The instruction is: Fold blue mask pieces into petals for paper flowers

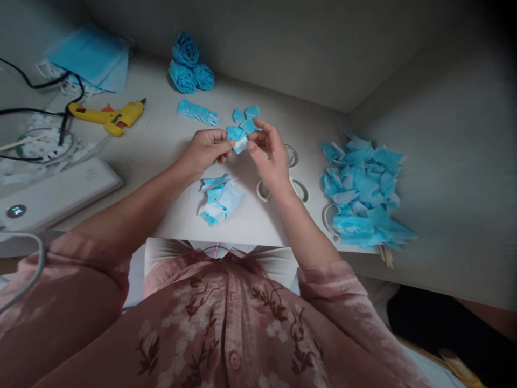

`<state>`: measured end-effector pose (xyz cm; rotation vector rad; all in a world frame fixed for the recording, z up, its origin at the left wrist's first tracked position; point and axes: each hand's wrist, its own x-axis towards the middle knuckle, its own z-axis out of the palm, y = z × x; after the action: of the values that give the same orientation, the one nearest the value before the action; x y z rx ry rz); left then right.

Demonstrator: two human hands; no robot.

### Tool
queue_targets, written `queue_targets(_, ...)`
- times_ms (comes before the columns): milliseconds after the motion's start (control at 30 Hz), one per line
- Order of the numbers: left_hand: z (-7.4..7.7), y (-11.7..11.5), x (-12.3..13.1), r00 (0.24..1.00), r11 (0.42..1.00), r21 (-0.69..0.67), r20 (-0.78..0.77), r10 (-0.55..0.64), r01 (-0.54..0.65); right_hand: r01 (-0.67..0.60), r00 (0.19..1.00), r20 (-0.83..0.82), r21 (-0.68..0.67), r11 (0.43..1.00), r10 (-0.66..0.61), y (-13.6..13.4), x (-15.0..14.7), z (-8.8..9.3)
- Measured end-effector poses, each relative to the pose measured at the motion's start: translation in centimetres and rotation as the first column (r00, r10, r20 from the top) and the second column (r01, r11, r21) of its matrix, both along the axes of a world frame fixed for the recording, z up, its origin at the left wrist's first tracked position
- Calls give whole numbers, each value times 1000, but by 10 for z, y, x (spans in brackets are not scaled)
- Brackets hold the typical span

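Note:
Between my two hands is a small folded piece of blue and white sheet material [239, 141], held over the middle of the table. My left hand [210, 146] pinches its left edge between thumb and fingers. On the other side, my right hand [269, 151] has its thumb and fingertips closed at the right edge. Just behind the held piece lie several blue folded pieces [246, 114]. A row of overlapping blue pieces [197, 112] rests to the left of those. Nearer my body sits a loose pile of blue and white strips [220, 200].
Scissors [301, 189] lie partly under my right wrist. Blue rolled roses [189, 64] stand at the back. A yellow glue gun [113, 116], face masks [91, 56] and a white power bank [60, 191] with cables occupy the left. A large blue bunch [363, 188] with sticks lies right.

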<state>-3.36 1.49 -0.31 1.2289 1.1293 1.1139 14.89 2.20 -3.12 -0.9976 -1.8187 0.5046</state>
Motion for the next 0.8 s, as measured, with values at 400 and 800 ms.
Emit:
queue_targets(400, 3, -4, 4, 999, 999, 22, -11, 40, -40, 131, 878, 416, 265, 955, -236, -10, -5, 3)
queue_targets(800, -4, -2, 3, 998, 996, 84, -54, 25, -20, 134, 889, 388, 288, 948, -244, -11, -7, 2)
